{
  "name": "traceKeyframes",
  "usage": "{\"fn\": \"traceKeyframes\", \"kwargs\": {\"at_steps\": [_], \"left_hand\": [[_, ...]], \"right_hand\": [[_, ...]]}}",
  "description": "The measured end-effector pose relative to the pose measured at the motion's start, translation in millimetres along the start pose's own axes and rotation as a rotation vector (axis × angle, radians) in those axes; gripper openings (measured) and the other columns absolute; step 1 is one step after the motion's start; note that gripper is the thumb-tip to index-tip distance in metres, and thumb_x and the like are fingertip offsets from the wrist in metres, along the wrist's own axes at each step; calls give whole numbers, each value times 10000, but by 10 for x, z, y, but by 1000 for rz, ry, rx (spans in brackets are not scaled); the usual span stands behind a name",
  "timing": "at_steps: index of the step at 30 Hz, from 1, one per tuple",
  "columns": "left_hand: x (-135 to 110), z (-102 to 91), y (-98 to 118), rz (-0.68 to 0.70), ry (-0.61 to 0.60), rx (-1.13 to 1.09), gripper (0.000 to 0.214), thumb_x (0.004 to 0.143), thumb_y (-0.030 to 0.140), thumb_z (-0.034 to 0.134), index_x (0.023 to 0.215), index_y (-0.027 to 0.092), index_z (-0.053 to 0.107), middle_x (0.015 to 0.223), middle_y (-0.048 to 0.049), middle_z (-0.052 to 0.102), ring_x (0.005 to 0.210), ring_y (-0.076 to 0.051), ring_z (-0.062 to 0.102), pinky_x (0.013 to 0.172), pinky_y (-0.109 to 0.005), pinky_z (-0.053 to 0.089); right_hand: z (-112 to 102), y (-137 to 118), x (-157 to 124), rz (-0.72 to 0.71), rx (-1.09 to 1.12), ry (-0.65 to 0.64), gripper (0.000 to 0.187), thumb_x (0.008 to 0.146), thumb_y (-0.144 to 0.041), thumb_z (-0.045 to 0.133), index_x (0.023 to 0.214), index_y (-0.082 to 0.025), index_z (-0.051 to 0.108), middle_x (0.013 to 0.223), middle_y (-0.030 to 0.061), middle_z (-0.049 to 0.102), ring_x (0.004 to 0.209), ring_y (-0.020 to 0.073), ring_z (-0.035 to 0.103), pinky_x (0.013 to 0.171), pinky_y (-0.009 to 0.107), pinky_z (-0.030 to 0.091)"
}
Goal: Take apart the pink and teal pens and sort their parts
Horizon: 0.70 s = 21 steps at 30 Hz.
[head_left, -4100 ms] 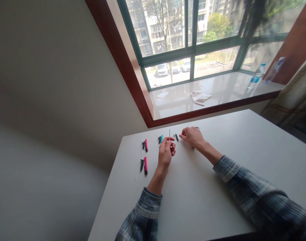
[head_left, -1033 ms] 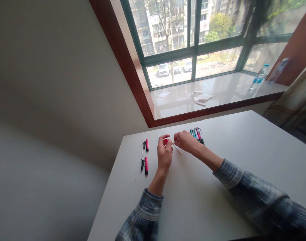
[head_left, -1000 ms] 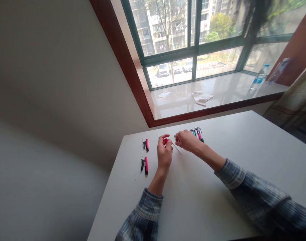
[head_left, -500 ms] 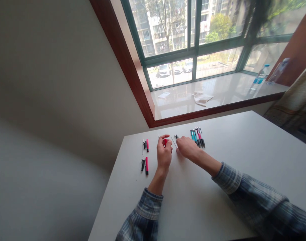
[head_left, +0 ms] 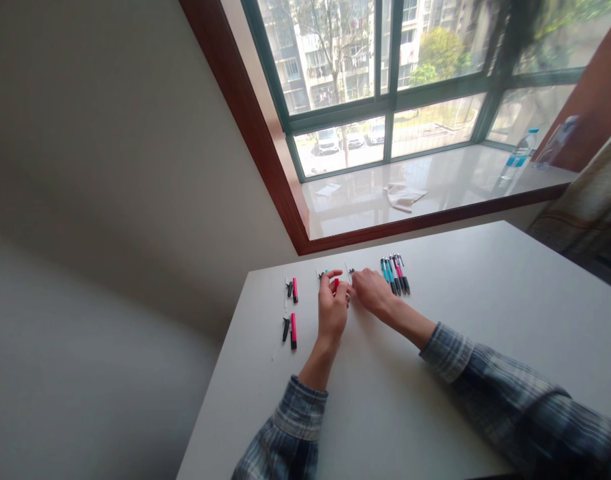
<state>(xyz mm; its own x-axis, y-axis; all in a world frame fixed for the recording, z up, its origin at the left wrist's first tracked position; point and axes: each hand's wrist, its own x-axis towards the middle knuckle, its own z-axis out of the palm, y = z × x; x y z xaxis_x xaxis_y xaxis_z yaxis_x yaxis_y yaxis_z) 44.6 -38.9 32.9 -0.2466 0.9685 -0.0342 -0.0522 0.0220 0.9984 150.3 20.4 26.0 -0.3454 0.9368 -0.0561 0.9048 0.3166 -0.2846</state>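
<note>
White worktop (head_left: 465,280), with small pen parts along its far edge. The left hand (head_left: 332,310) pinches a red piece (head_left: 337,283) between thumb and fingers; just past it lies a teal piece (head_left: 327,273), partly hidden. The right hand (head_left: 373,291) has its fingers drawn together beside a thin white stick (head_left: 347,269) and a small black piece (head_left: 352,271), but I cannot tell whether it grips anything. Toward the far left corner, a pink barrel (head_left: 295,290) and a lower pink barrel (head_left: 293,331) each lie next to a dark part, so those two pens look fully apart. The parts between the hands seem only partly sorted. Right of the right hand, near the far edge, the grouped teal and pink pens (head_left: 394,275) look whole and untouched.
</note>
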Motion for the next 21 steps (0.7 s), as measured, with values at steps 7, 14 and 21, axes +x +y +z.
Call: {"fn": "traceKeyframes", "kwargs": {"at_steps": [7,14,21], "left_hand": [[10,-12,-2,-14,0,-18,272,866,272,572,1131,209,575,727,29,569,586,-101,451,578,-226,380],[0,-44,-43,18,-12,-59,181,918,343,552,967,201,652,743,11,550,612,-104,450,589,-225,390],[31,-148,-17,121,-52,-131,249,926,383,636,1086,209,713,950,-30,623,794,-127,553,753,-241,481]], "right_hand": [[-53,4,14,-2,18,28,259,983,-241,554,924,-110,770,890,190,759,835,263,751,708,282,497],[-66,141,-116,-69,183,140,240,986,-286,543,920,-162,737,816,101,763,797,224,720,732,283,474],[106,288,-342,-320,932,-120,311,870,-249,665,1169,-168,637,998,77,750,813,182,712,721,286,556]]}}
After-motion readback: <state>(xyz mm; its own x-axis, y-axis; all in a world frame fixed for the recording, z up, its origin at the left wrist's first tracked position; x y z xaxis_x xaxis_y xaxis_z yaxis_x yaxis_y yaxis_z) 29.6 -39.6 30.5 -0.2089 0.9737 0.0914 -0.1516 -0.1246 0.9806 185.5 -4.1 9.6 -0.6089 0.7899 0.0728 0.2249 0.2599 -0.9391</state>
